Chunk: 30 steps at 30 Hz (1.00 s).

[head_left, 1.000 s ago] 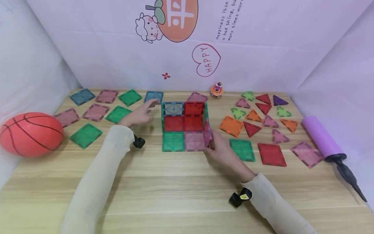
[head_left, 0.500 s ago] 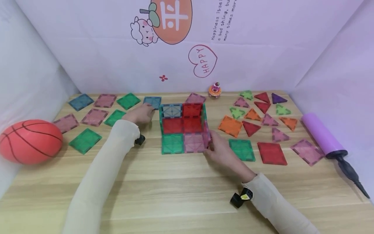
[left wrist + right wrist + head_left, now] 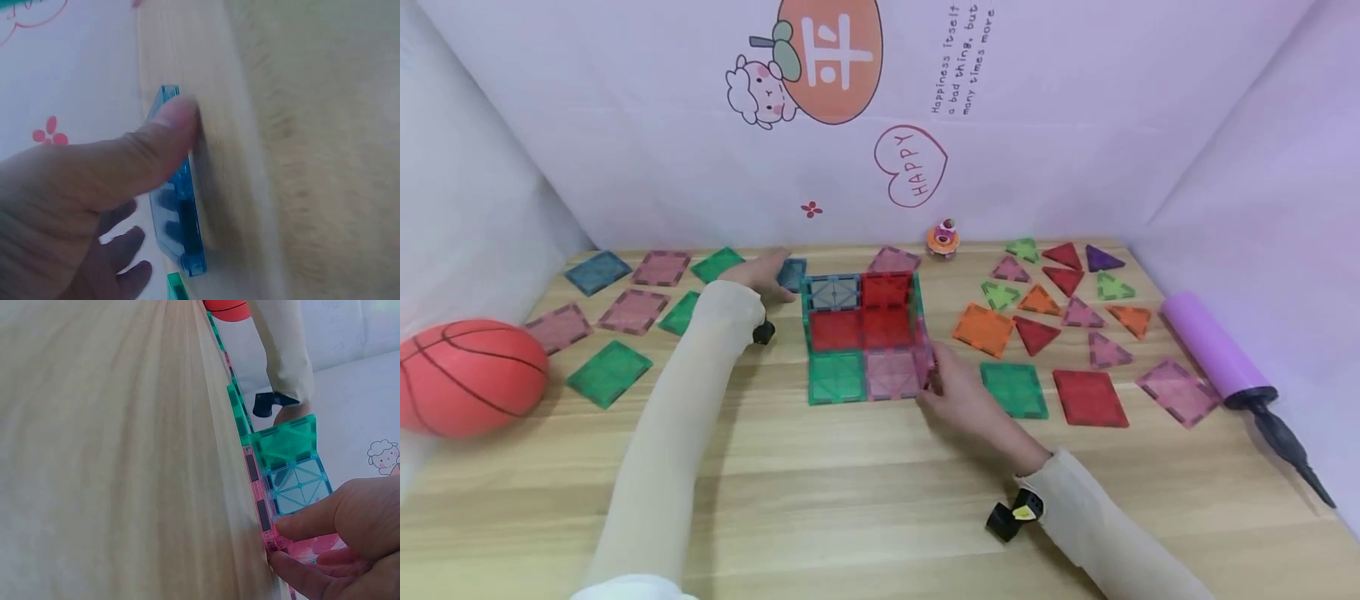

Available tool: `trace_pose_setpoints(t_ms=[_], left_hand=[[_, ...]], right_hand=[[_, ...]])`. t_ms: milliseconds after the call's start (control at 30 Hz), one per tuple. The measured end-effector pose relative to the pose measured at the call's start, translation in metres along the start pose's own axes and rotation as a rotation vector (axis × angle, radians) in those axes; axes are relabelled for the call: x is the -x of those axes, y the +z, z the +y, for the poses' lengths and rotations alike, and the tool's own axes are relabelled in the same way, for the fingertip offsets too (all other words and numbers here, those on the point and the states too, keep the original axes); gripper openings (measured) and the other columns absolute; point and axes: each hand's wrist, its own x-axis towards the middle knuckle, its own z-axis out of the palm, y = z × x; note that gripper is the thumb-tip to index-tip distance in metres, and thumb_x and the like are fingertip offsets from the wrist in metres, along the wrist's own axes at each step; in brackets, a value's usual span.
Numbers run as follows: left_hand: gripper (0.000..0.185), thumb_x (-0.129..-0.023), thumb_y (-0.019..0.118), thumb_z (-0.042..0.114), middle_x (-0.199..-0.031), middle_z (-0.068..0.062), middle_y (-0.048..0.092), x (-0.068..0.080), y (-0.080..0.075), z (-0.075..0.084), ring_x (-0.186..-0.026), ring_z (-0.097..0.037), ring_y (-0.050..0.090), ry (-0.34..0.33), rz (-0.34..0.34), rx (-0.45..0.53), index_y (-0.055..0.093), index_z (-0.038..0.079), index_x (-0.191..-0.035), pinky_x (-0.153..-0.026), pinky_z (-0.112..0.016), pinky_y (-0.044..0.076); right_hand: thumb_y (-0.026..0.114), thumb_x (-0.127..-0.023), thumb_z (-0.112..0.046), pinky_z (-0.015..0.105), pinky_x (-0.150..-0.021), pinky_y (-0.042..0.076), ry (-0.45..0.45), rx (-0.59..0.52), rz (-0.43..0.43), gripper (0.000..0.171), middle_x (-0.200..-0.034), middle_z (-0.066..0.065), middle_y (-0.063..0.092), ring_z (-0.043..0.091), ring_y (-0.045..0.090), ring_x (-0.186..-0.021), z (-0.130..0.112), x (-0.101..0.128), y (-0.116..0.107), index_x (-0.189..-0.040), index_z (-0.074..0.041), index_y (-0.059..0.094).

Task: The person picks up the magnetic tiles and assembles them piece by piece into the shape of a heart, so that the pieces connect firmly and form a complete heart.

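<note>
My left hand [image 3: 762, 275] is over a blue square magnetic tile [image 3: 793, 274] lying at the back of the table. In the left wrist view the thumb overlaps the near edge of this blue tile [image 3: 194, 240], with the other fingers spread above its far side. My right hand [image 3: 955, 385] pinches the upright pink magnetic tile [image 3: 922, 357] at the front right side of a box-like structure. That structure has a floor of green [image 3: 837, 377], pink [image 3: 892, 372] and red tiles, with blue [image 3: 835, 292] and red [image 3: 886, 289] tiles standing at the back.
Loose square tiles lie at left, among them a green tile [image 3: 609, 372], beside a red basketball [image 3: 471, 377]. At right are several triangles, an orange square [image 3: 984, 329], a red square [image 3: 1089, 397] and a purple pump [image 3: 1213, 350]. A small figurine [image 3: 943, 239] stands at the back.
My left hand has moved from beside the structure back to the loose blue tile and now covers its left part. The right hand has stayed at the pink tile. The head view has shifted slightly.
</note>
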Motion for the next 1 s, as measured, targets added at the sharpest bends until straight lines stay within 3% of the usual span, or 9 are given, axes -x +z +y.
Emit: trace_pose_setpoints(t_ms=[167, 300, 400, 533, 700, 867, 1000], left_hand=[[0.082, -0.093, 0.06, 0.028, -0.159, -0.02, 0.009, -0.004, 0.002, 0.002, -0.146, -0.037, 0.009, -0.001, -0.033, -0.044, 0.01, 0.005, -0.153, -0.117, -0.052, 0.016], [0.08, -0.094, 0.057, 0.034, -0.157, -0.024, 0.011, -0.005, 0.007, 0.001, -0.144, -0.04, 0.015, 0.04, 0.013, -0.131, 0.013, 0.001, -0.151, -0.115, -0.053, 0.02], [0.081, -0.095, 0.056, 0.036, -0.156, -0.026, 0.01, 0.001, 0.009, 0.001, -0.142, -0.042, 0.019, 0.075, 0.072, -0.11, 0.011, 0.0, -0.151, -0.113, -0.055, 0.023], [0.082, -0.095, 0.056, 0.036, -0.155, -0.03, 0.008, 0.019, 0.007, 0.0, -0.141, -0.045, 0.02, 0.124, 0.147, -0.032, 0.008, -0.001, -0.151, -0.111, -0.058, 0.024], [0.086, -0.092, 0.059, 0.038, -0.153, -0.03, 0.013, 0.053, 0.01, -0.007, -0.138, -0.046, 0.023, 0.159, 0.249, 0.074, 0.009, -0.001, -0.151, -0.109, -0.061, 0.026], [0.089, -0.088, 0.064, 0.038, -0.147, -0.025, 0.024, 0.085, 0.026, -0.004, -0.129, -0.043, 0.039, 0.219, 0.289, 0.204, 0.012, 0.006, -0.153, -0.102, -0.059, 0.037], [0.087, -0.085, 0.07, 0.026, -0.145, -0.021, 0.031, 0.106, 0.044, 0.007, -0.132, -0.041, 0.039, 0.291, 0.294, 0.35, 0.017, 0.005, -0.151, -0.106, -0.052, 0.038]], right_hand=[[0.068, -0.085, -0.002, 0.033, -0.075, 0.053, 0.011, -0.004, -0.01, 0.06, -0.112, 0.017, 0.059, 0.021, 0.057, -0.089, 0.001, 0.003, 0.003, -0.136, 0.003, 0.038], [0.067, -0.085, -0.002, 0.031, -0.07, 0.05, 0.012, 0.003, 0.004, 0.059, -0.106, 0.015, 0.059, 0.02, 0.054, -0.084, 0.002, 0.003, 0.001, -0.135, 0.004, 0.038], [0.067, -0.084, -0.002, 0.029, -0.066, 0.047, 0.004, 0.019, 0.006, 0.059, -0.102, 0.014, 0.057, 0.02, 0.051, -0.081, 0.001, 0.003, 0.0, -0.135, 0.005, 0.038], [0.067, -0.085, -0.002, 0.029, -0.065, 0.045, 0.004, 0.031, -0.001, 0.059, -0.099, 0.014, 0.056, 0.02, 0.05, -0.08, 0.001, 0.002, -0.002, -0.135, 0.005, 0.038], [0.067, -0.085, -0.002, 0.031, -0.07, 0.048, 0.025, 0.033, -0.016, 0.06, -0.105, 0.014, 0.057, 0.022, 0.052, -0.085, 0.001, 0.0, 0.0, -0.137, 0.003, 0.037], [0.066, -0.084, -0.001, 0.033, -0.072, 0.049, 0.02, 0.035, -0.023, 0.062, -0.108, 0.017, 0.057, 0.023, 0.053, -0.086, 0.002, -0.001, 0.0, -0.137, 0.005, 0.035], [0.066, -0.085, 0.0, 0.036, -0.076, 0.051, 0.021, 0.022, -0.022, 0.062, -0.112, 0.018, 0.056, 0.024, 0.054, -0.09, 0.002, -0.002, 0.001, -0.138, 0.004, 0.034]])
